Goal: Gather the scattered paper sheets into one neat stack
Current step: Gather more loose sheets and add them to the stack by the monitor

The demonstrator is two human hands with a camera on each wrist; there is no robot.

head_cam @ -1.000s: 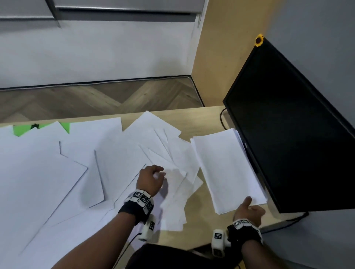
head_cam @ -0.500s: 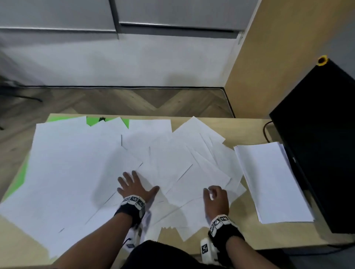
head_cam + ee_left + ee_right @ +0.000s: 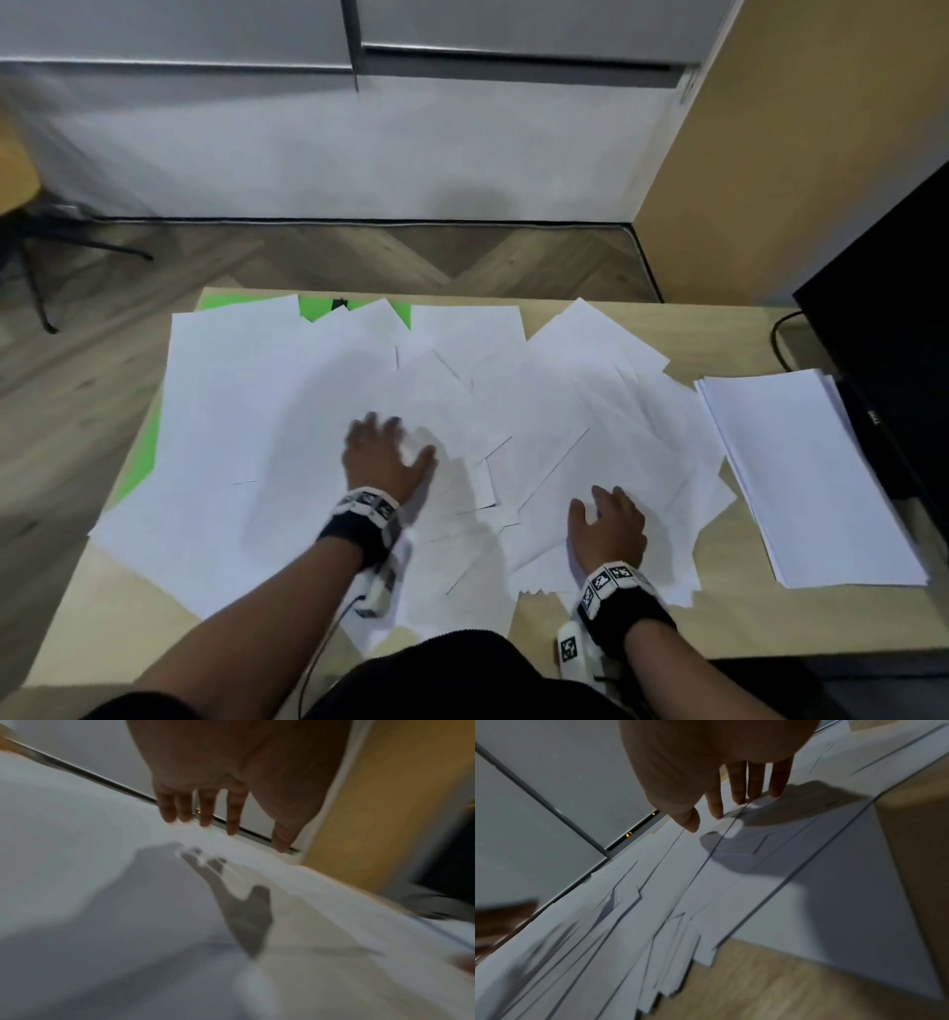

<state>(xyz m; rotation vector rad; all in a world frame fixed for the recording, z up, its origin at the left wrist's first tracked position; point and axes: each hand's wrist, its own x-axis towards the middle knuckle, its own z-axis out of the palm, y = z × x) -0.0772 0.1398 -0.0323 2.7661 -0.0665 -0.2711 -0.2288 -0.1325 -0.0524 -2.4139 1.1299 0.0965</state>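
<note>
Head view: I see scattered paper sheets (image 3: 318,411) overlapping across most of the wooden table (image 3: 102,606), with bits of a green mat (image 3: 354,311) poking out at the far edge and the left side. A separate neat stack (image 3: 801,478) lies on the right, apart from the spread and just beside a black monitor (image 3: 893,334). My left hand (image 3: 382,457) is over the middle of the spread, fingers straight and fanned; it's motion-blurred. My right hand (image 3: 608,521) is palm-down on the near-right sheets, fingers relaxed, holding nothing.

Left wrist view: blurred. left hand (image 3: 231,760) hangs above the sheets (image 3: 77,882), fingers (image 3: 205,809) straight and slightly apart, thumb out to the side. Its shadow falls on the paper below. Can't tell whether the tips touch.

Right wrist view: right hand (image 3: 706,756) over layered sheets (image 3: 731,882), fingers (image 3: 754,780) straight and close together, tips at or just on the top sheet; thumb apart from them. No pinch. Sheet edges hang staggered over the near table strip (image 3: 782,983).
</note>
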